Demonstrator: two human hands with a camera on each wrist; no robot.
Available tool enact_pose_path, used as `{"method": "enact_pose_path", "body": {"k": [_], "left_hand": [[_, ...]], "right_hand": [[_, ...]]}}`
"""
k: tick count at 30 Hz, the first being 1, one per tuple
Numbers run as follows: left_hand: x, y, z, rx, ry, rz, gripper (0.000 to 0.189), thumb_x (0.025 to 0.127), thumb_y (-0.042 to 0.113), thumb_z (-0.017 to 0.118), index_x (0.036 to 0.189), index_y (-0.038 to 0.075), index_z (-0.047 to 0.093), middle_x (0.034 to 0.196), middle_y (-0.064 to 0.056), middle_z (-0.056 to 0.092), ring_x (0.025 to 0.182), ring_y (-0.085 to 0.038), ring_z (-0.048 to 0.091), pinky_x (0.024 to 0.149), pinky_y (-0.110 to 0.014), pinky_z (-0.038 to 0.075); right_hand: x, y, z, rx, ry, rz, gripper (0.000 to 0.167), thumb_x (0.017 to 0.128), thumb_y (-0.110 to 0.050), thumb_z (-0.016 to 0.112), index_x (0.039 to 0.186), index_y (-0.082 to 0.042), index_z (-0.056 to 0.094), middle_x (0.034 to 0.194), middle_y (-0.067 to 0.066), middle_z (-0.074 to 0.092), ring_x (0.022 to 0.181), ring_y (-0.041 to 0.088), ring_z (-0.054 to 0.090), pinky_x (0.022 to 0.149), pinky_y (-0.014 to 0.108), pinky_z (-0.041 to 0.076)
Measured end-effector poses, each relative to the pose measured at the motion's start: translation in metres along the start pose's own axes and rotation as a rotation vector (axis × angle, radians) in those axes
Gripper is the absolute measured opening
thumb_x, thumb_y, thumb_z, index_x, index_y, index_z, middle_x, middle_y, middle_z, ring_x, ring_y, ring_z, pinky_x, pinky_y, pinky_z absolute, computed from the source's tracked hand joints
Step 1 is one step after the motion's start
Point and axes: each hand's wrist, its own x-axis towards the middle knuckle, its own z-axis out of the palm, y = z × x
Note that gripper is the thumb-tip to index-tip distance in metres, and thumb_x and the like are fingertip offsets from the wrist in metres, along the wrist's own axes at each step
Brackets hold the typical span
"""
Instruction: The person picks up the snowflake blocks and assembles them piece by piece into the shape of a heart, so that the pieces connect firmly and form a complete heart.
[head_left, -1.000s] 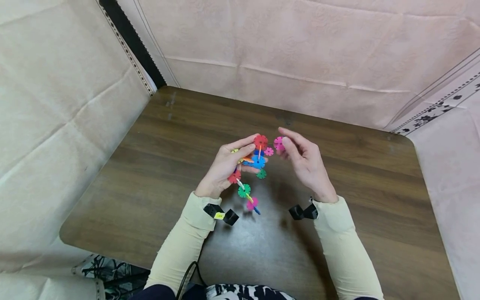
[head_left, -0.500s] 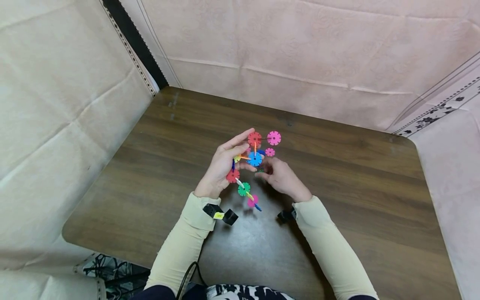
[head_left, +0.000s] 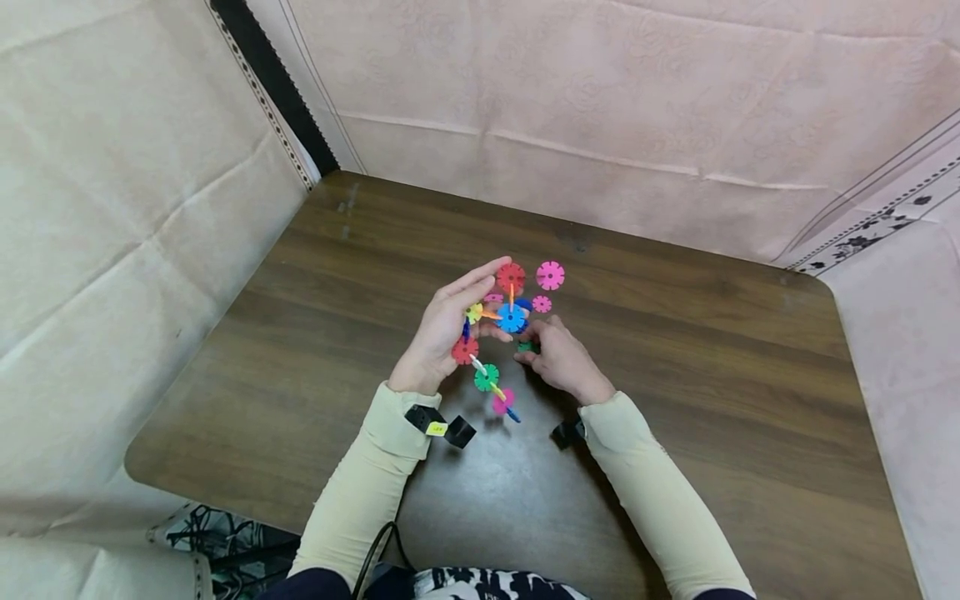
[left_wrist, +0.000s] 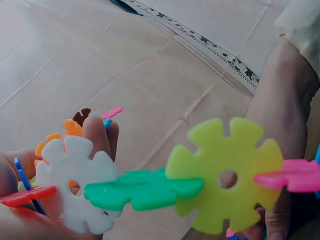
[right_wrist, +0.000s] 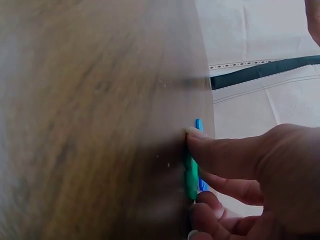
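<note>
My left hand (head_left: 435, 333) holds a many-coloured construction of interlocking flower-shaped plastic discs. A light blue disc (head_left: 511, 317) sits near its middle, with a red disc (head_left: 512, 277) above it and a pink disc (head_left: 551, 276) at the upper right. From the red disc (head_left: 464, 351) near my palm, a chain runs down through a green disc (head_left: 486, 377) to a pink one. In the left wrist view, a white disc (left_wrist: 52, 165) and a yellow disc (left_wrist: 240, 145) are joined by an edge-on green one. My right hand (head_left: 562, 358) pinches a green disc (right_wrist: 191, 180) at the construction's lower right.
Hands and construction are over a brown wood-grain table (head_left: 300, 375). Pale cloth (head_left: 570, 108) surrounds its far side and its sides. A black cable (head_left: 375, 550) runs by the left sleeve, and tangled wires (head_left: 217, 542) show below the table's front left corner.
My right hand has let go of the pink disc at the upper right and moved down and left to the green disc. My left hand keeps its hold, and the construction has turned slightly.
</note>
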Motion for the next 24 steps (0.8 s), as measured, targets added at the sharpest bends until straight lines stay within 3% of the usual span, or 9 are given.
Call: {"method": "enact_pose_path", "body": {"k": [3,8,10,13,15,18,21,24], "left_hand": [[0.000,0.000,-0.002,0.010,0.007,-0.002,0.035,0.102,0.021,0.050,0.136,0.016,0.058,0.133,-0.015,0.054,0.091,-0.024,0.061,0.063,-0.033,0.058],[-0.002,-0.001,-0.004,0.023,0.005,0.003,0.036,0.103,0.021,0.049,0.137,0.018,0.058,0.133,-0.016,0.055,0.085,-0.023,0.062,0.065,-0.033,0.058],[-0.002,-0.001,-0.004,0.030,0.004,0.004,0.036,0.103,0.021,0.049,0.137,0.020,0.057,0.134,-0.016,0.055,0.083,-0.021,0.062,0.065,-0.032,0.057],[-0.002,-0.001,-0.004,0.063,0.028,0.009,0.036,0.101,0.022,0.052,0.136,0.021,0.059,0.135,-0.013,0.055,0.083,-0.018,0.060,0.068,-0.028,0.054],[-0.002,0.000,-0.004,0.078,0.058,0.008,0.035,0.100,0.024,0.055,0.134,0.022,0.061,0.131,-0.013,0.058,0.082,-0.016,0.059,0.067,-0.025,0.052],[-0.002,0.001,-0.004,0.092,0.090,-0.002,0.034,0.097,0.025,0.060,0.131,0.022,0.064,0.126,-0.012,0.061,0.082,-0.014,0.058,0.065,-0.020,0.050],[-0.001,0.001,-0.003,0.088,0.100,-0.011,0.034,0.095,0.024,0.064,0.129,0.021,0.065,0.124,-0.014,0.063,0.084,-0.014,0.060,0.065,-0.020,0.051],[-0.001,0.000,-0.002,0.088,0.094,-0.009,0.035,0.095,0.022,0.065,0.130,0.020,0.064,0.124,-0.014,0.062,0.085,-0.015,0.061,0.066,-0.020,0.052]], "right_hand": [[-0.001,0.001,-0.002,0.024,-0.019,0.023,0.029,0.087,-0.026,0.074,0.106,-0.005,0.064,0.100,0.007,0.054,0.085,0.021,0.052,0.071,0.035,0.051],[-0.004,0.004,-0.009,0.168,-0.008,0.027,0.022,0.091,-0.023,0.071,0.104,-0.007,0.066,0.090,0.005,0.062,0.074,0.020,0.056,0.064,0.032,0.051],[-0.008,0.006,-0.016,0.238,0.070,-0.003,0.017,0.092,-0.025,0.068,0.101,-0.010,0.067,0.087,0.004,0.063,0.070,0.022,0.055,0.060,0.033,0.050],[-0.016,0.004,-0.034,0.391,0.254,-0.066,0.017,0.093,-0.029,0.067,0.101,-0.014,0.068,0.085,0.007,0.064,0.070,0.028,0.055,0.056,0.031,0.049],[-0.024,-0.001,-0.049,0.516,0.375,-0.119,0.020,0.093,-0.026,0.067,0.105,-0.010,0.067,0.089,0.012,0.065,0.074,0.032,0.057,0.059,0.030,0.050],[-0.040,-0.020,-0.074,0.664,0.494,-0.214,0.023,0.093,-0.014,0.066,0.111,0.000,0.064,0.097,0.021,0.066,0.081,0.027,0.064,0.070,0.027,0.055],[-0.054,-0.038,-0.090,0.683,0.557,-0.292,0.022,0.091,-0.003,0.066,0.111,0.006,0.063,0.100,0.024,0.066,0.084,0.020,0.064,0.076,0.025,0.055],[-0.058,-0.045,-0.095,0.631,0.601,-0.314,0.022,0.090,-0.006,0.068,0.108,0.006,0.065,0.098,0.021,0.068,0.079,0.018,0.062,0.071,0.024,0.054]]}}
